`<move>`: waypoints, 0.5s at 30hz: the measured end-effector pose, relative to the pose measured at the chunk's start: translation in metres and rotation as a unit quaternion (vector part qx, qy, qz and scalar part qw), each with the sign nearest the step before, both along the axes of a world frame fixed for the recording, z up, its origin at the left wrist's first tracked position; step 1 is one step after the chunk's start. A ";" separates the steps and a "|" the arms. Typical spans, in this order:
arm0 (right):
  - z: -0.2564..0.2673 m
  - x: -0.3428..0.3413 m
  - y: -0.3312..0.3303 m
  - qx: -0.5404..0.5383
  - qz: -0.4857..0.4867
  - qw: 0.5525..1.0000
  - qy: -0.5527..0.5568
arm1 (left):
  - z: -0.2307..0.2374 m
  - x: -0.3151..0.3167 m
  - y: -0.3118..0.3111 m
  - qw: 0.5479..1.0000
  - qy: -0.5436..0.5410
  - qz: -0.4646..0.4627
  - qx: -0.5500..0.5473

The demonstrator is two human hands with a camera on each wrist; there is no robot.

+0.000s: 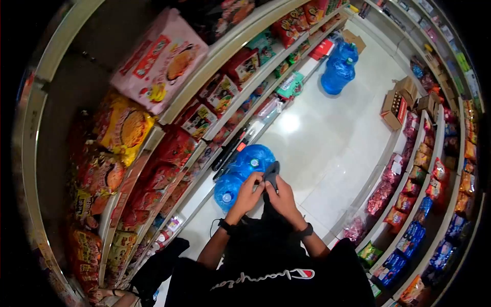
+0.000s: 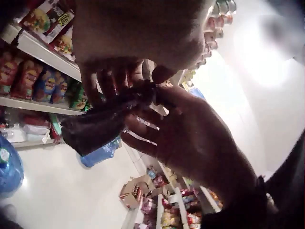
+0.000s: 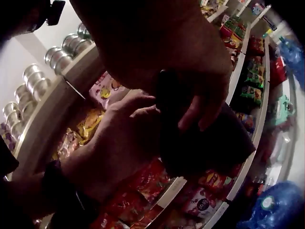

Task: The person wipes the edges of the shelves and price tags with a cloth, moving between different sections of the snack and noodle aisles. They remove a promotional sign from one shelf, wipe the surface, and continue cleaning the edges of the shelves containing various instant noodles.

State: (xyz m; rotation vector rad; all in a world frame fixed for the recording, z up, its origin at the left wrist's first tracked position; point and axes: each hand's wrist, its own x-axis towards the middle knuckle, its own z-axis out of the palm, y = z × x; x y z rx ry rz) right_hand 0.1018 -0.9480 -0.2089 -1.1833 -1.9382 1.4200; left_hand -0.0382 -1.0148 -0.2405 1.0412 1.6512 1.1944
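Here, just below frame centre, the left hand (image 1: 247, 197) and right hand (image 1: 283, 199) pinch a dark item (image 1: 271, 173), its handling seemingly unfinished, release not yet done.

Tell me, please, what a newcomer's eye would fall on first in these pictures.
Probably the bright blue jugs by the foot of the left-hand shelves, with other blue jugs farther along the pale floor. Next might come the dark item that both hands hold near the centre of the head view. The large pink packet at that view's upper left also stands out.
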 end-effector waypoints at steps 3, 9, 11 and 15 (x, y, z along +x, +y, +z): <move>0.014 -0.020 -0.013 0.061 0.024 0.996 -0.060 | -0.006 -0.018 -0.015 0.986 -0.160 0.039 -0.012; 0.004 -0.097 -0.086 0.260 0.046 0.960 -0.091 | 0.005 -0.071 -0.086 0.991 -0.094 0.094 0.032; 0.020 -0.142 -0.118 0.314 0.050 0.944 -0.089 | 0.014 -0.109 -0.126 0.988 -0.105 0.111 0.031; 0.044 -0.222 -0.193 0.311 0.098 0.944 -0.046 | 0.057 -0.190 -0.203 0.976 -0.140 0.160 0.050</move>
